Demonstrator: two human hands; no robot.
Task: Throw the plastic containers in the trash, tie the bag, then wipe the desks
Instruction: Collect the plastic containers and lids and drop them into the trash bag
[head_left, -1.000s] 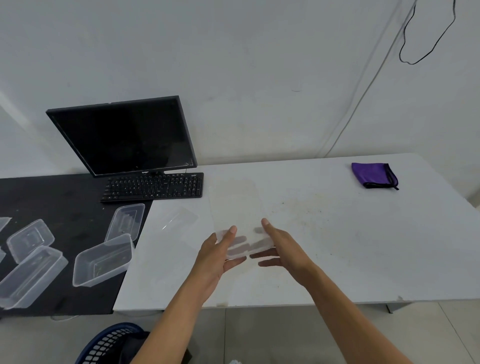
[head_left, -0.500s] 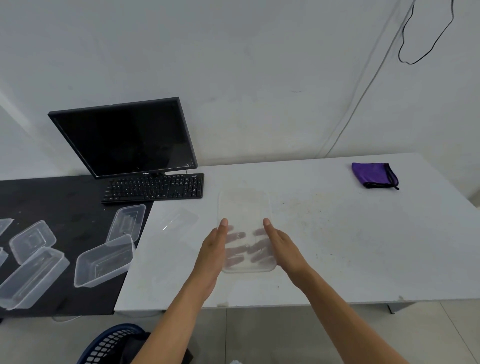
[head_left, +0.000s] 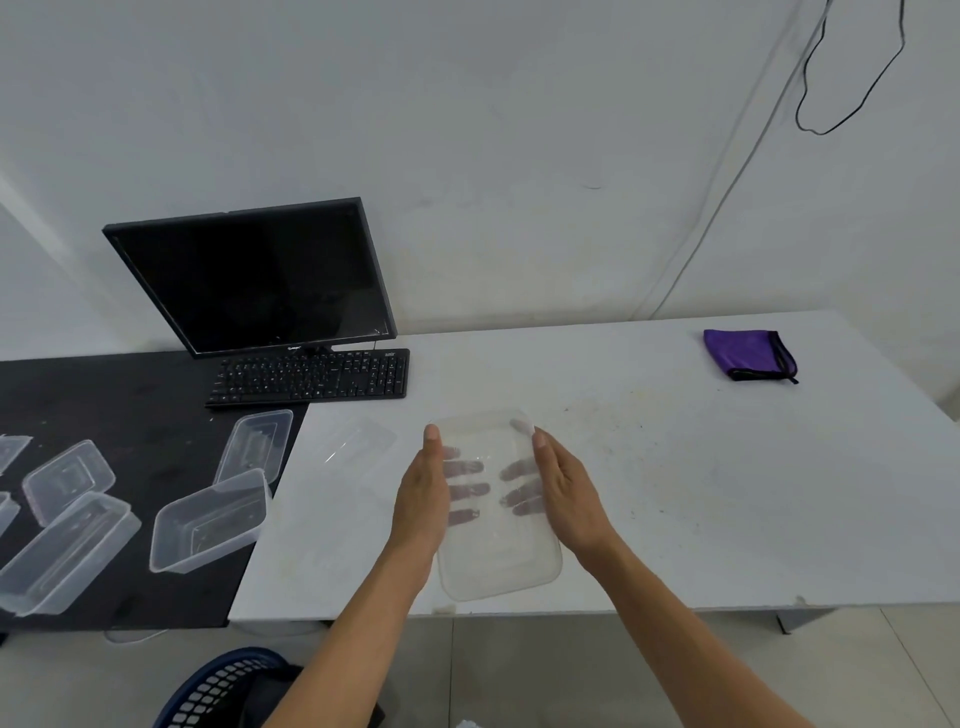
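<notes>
Over on the dark worktop (head_left: 104, 395) to the left: monitor (head_left: 254, 275) and keyboard (head_left: 311, 375) sitting at the back, a bunch of empty clear tubs (head_left: 208, 522) lying scattered in front, some tipped. Sitting flat on the white worktop (head_left: 727, 493) just right of them, a clear lid (head_left: 358, 441), barely visible. Lying near the far right corner, a purple cloth (head_left: 748, 354), well apart from everything. Peeking in at the bottom edge, a blue mesh trash basket (head_left: 218, 686) with a dark liner. Nothing blocking the middle. Being held above the white worktop's near edge: a see-through plastic container (head_left: 498, 561), rectangular with rounded corners, a bit cloudy. Left hand (head_left: 423, 499) and right hand (head_left: 566, 493) both clamping its long sides, thumbs on top, fingers showing through underneath.
</notes>
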